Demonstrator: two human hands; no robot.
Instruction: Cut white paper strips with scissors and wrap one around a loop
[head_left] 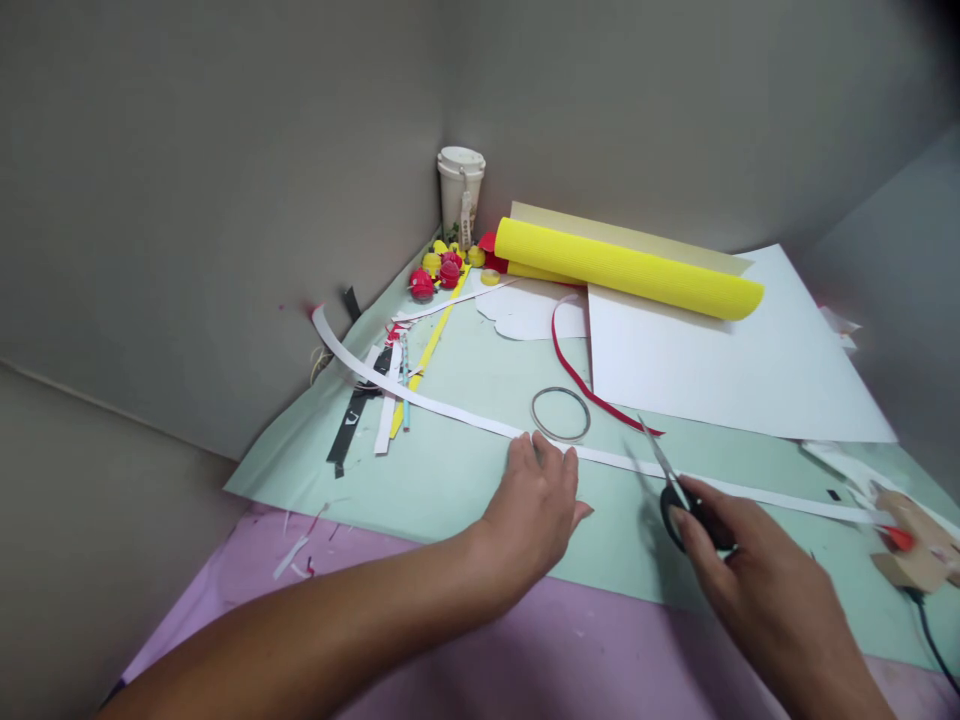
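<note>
A long white paper strip point(465, 415) runs across the green sheet, its left end curling up near the wall. My left hand point(534, 505) has its fingers bent over the strip's near edge, pressing it at about the middle, thumb out to the side. In my right hand point(772, 575) is a pair of scissors point(675, 490) with black handles, blades pointing up and away, just on the near side of the strip. The scissors look closed or nearly so. Just beyond my left fingers lies a thin grey ring point(561, 414), with a red strip point(592, 395) behind it.
A yellow roll point(630, 265) lies on a large white sheet point(720, 370) at the back. A lidded cup point(460, 195) stands in the corner behind small red and yellow balls point(435, 275). Black tape pieces point(349, 430) and paper scraps lie left; a corded tool point(911, 560) lies right.
</note>
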